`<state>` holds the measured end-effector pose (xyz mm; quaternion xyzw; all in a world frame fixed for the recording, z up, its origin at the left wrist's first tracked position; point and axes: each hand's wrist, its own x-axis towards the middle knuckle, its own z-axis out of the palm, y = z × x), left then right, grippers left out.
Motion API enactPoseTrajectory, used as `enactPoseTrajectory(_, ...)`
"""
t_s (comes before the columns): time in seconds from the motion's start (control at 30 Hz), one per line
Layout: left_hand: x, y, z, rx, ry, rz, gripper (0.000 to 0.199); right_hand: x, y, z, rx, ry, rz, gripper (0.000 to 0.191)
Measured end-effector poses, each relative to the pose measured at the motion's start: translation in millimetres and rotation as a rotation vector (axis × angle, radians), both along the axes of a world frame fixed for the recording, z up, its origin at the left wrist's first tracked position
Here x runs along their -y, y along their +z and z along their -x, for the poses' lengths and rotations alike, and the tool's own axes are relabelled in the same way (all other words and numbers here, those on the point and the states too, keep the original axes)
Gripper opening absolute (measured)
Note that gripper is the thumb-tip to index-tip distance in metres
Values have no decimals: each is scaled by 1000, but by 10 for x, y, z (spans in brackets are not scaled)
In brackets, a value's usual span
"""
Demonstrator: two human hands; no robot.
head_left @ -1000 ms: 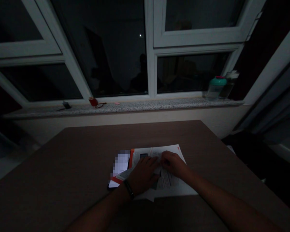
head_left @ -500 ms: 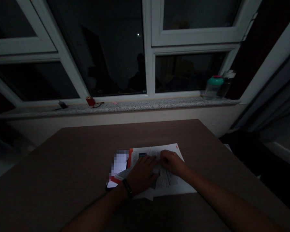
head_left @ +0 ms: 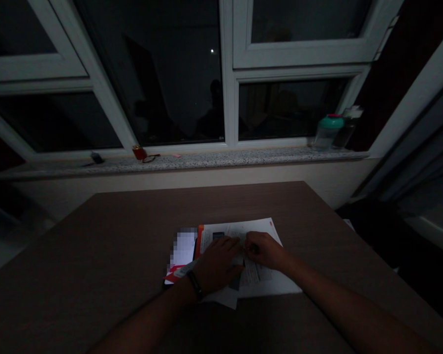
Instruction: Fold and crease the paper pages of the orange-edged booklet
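On my feed, the printed pages (head_left: pixel 260 278) lie near the middle of the desk (head_left: pixel 140 221), and the left hand (head_left: pixel 219 263) spreads flat across them, grip released. Just to its right, the right hand (head_left: pixel 264 250) has its fingers curled in over the print; I can't tell whether that grip pinches paper. A lit phone (head_left: pixel 185 248) sits left, partly covered by a red-edged corner (head_left: pixel 174 272).
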<state>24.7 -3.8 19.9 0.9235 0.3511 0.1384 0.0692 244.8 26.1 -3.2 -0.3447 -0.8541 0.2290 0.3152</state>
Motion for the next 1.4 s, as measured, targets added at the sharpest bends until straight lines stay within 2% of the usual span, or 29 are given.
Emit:
enactPoseTrajectory(0.2, -7, -15, -7, -15, 11, -30, 38, -59, -13, 31, 1, -225, -59, 16)
enactPoseTrajectory(0.27, 0, -18, -4, -13, 16, -30, 38, -55, 4, 34, 1, -262, -57, 15)
enactPoseTrajectory(0.33, 5, -24, 2, -7, 24, -31, 41, -39, 22, 28, 2, -227, -39, 14)
enactPoseTrajectory(0.47, 0, -43, 12, 1, 18, -30, 52, 1, 23, 12, -4, -40, -7, 16)
enactPoseTrajectory(0.53, -6, -50, 12, -3, 8, -24, 54, 4, 6, 10, 0, -1, -1, 17)
enactPoseTrajectory(0.6, -8, -56, 12, -9, 6, -22, 53, -10, -12, 14, 18, -33, -16, 18)
enactPoseTrajectory(0.77, 3, -55, 15, -15, 18, -31, 50, -67, -23, 30, 65, -241, -88, 15)
enactPoseTrajectory(0.83, 10, -36, 14, -17, 15, -35, 49, -69, -16, 25, 64, -261, -94, 14)
enactPoseTrajectory(0.9, 15, -8, 7, -20, 10, -37, 49, -54, -7, 13, 60, -217, -94, 15)
enactPoseTrajectory(1.03, 11, 32, -17, -39, -3, -22, 40, -5, 3, -9, 57, 7, -113, 17)
enactPoseTrajectory(1.1, 3, 28, -24, -42, -7, -21, 37, 4, -1, -9, 59, 71, -144, 18)
enactPoseTrajectory(1.17, -4, 12, -25, -34, -9, -27, 38, -5, -11, -1, 73, 59, -173, 18)
enactPoseTrajectory(1.4, 5, -17, -24, 2, -15, -30, 37, -52, -8, 34, 137, -181, -213, 17)
